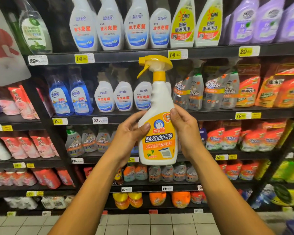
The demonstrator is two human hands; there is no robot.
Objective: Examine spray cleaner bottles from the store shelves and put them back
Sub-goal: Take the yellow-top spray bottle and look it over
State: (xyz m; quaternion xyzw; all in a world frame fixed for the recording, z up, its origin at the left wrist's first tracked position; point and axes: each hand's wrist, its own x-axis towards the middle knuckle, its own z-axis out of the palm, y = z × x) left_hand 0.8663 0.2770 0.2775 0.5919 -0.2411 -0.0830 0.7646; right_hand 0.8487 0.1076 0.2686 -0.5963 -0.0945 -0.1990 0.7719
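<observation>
A white spray cleaner bottle (158, 133) with a yellow trigger head and an orange label is held upright in front of the shelves, label facing me. My left hand (129, 138) grips its left side, thumb across the label's edge. My right hand (185, 131) grips its right side, fingers curled round the back. The nozzle points left.
Black store shelves (126, 56) run across the view, packed with spray bottles: white ones (109, 24) on top, blue (70, 97) and grey ones (195, 92) in the middle, orange refill pouches (248, 89) at right. Yellow price tags line the edges. Tiled floor (143, 224) below.
</observation>
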